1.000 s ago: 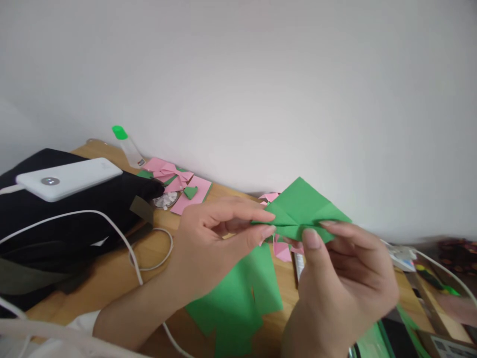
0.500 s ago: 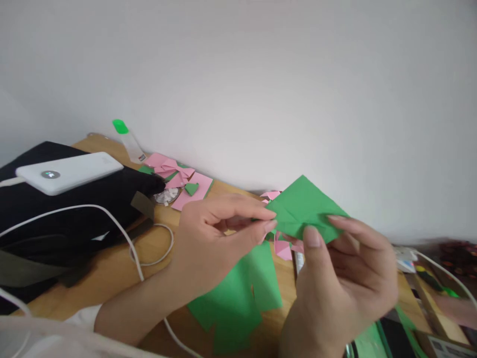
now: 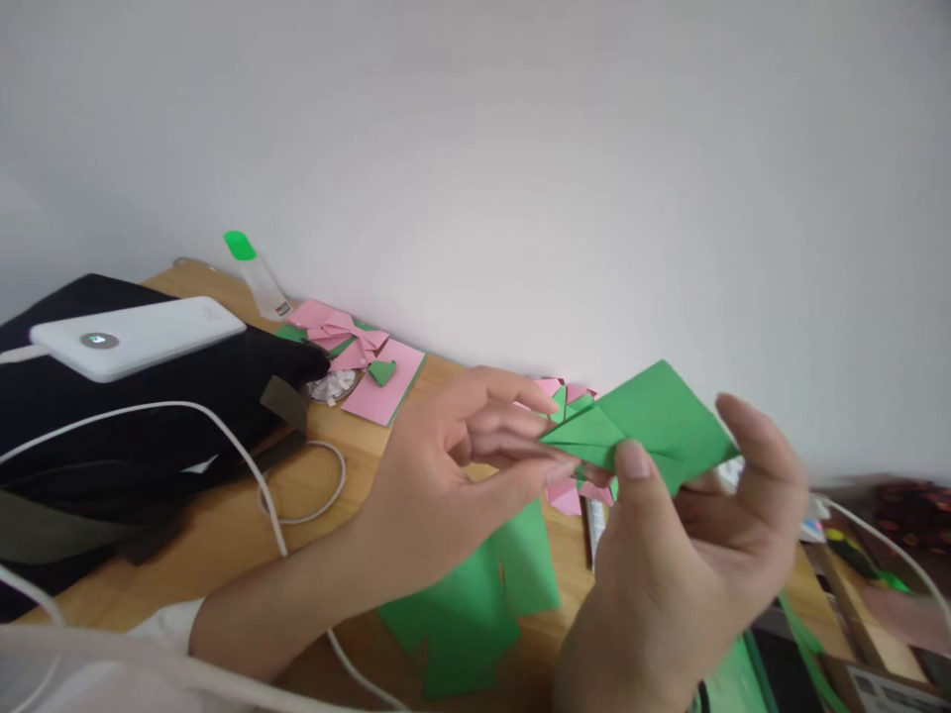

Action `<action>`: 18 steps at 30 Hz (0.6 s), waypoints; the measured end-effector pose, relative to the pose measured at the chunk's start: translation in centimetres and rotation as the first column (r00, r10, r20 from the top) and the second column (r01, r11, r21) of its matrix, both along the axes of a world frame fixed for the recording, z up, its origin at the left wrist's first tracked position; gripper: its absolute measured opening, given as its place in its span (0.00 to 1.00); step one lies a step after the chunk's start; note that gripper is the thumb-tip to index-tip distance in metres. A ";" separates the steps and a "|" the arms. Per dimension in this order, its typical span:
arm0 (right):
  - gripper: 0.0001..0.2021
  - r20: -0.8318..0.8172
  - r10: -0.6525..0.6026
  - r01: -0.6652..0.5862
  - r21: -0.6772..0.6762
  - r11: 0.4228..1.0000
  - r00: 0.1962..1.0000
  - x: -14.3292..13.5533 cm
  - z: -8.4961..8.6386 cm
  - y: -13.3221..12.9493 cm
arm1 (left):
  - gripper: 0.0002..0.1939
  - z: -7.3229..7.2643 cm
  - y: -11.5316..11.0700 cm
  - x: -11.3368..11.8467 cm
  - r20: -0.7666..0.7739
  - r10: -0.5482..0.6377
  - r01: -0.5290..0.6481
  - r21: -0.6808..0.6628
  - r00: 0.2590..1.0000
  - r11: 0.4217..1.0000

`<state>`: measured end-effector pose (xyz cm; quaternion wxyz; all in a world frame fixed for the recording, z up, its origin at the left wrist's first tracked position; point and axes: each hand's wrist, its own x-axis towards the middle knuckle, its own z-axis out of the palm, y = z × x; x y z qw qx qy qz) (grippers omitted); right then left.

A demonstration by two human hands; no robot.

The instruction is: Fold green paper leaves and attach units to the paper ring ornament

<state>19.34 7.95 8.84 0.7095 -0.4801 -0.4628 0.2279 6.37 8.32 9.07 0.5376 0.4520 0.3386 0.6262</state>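
- white left sleeve point(image 3: 170, 629), seen from where I stand
- left forearm point(image 3: 289, 604) bare past it
- left hand point(image 3: 438, 485) bare
- right hand point(image 3: 698, 555) bare, thumbnail point(image 3: 634, 458) short, rounded

Right of centre, the lower edge of the folded green paper point(image 3: 669, 416) is partly covered by the right hand point(image 3: 687, 535). Pink pieces point(image 3: 563, 497) behind are partly hidden by it and the left hand point(image 3: 446, 485). At left, the black bag point(image 3: 149, 426) is cut off by the frame; at lower right, a label point(image 3: 892, 691) is too blurred to be read.
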 end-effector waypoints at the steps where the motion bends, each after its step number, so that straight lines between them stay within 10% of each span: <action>1: 0.25 0.001 0.001 -0.001 -0.007 1.000 1.000 0.1 0.0 0.0 | 0.13 0.0 0.0 0.0 0.015 -0.018 0.018 -0.024 1.000 1.000; 18: 0.25 0.030 -0.015 0.016 -0.039 0.999 0.999 0.2 0.0 -0.1 | 0.08 0.4 0.5 -0.3 0.012 -0.025 0.026 -0.105 1.000 0.994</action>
